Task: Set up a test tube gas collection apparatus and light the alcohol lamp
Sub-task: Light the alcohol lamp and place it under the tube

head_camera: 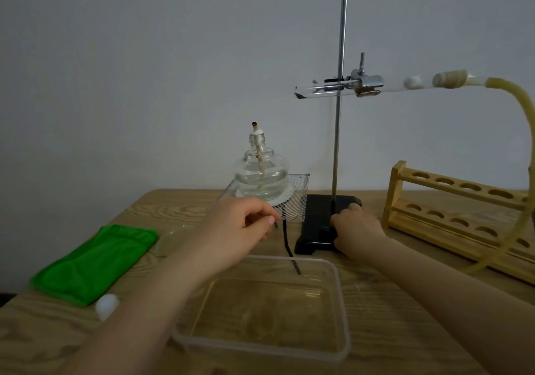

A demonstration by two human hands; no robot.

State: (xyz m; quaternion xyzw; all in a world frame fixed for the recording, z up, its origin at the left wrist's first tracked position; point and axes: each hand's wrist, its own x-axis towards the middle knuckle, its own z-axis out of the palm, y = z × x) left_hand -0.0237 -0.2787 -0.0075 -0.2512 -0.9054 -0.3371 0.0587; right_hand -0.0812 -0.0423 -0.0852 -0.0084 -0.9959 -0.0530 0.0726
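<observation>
Alcohol lamp (pixel 260 172) just beyond both hands

The yellow hose (pixel 518 105) and the wooden rack (pixel 451 218) run off the right edge. The left hand (pixel 237 230) hides part of the wire mesh (pixel 292 201). The right hand's fingers (pixel 354 208) curl out of sight.

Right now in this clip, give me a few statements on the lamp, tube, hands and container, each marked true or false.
1. The alcohol lamp is burning. False: its wick shows no flame.
2. The test tube is clamped roughly level on the stand. True.
3. The right hand rests on the black stand base. True.
4. The wooden rack holds several tubes. False: its holes are empty.
5. The left hand is near the wire gauze under the lamp. True.
</observation>
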